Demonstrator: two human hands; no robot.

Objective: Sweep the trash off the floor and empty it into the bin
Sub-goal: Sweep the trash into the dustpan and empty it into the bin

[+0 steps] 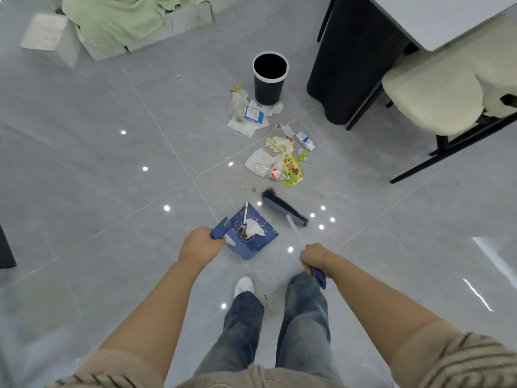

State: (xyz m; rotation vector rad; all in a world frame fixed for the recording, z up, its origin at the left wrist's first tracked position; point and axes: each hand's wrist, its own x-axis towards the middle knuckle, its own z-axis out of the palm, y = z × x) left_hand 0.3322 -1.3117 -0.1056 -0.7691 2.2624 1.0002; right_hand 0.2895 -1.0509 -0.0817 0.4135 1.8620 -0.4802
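My left hand (200,245) grips the handle of a blue dustpan (261,243) that holds a tissue, a dark wrapper, a white stick and crumbs. My right hand (314,257) grips the broom's handle; the dark broom head (284,207) sits just right of the pan, its bristles blurred. Beyond it lies a heap of trash (281,161): wrappers, tissues, a crushed clear bottle, a small white bottle. A second trash pile (247,113) with tissues and a blue-white packet lies beside the black bin (270,88), which stands open with a white rim.
A black table base (349,65) and a cream chair (436,93) with black legs stand at the right. Grey blocks with a green cloth (117,21) lie at the back left. My shoe (244,285) and jeans are below the pan. Small crumbs (254,189) dot the tiles.
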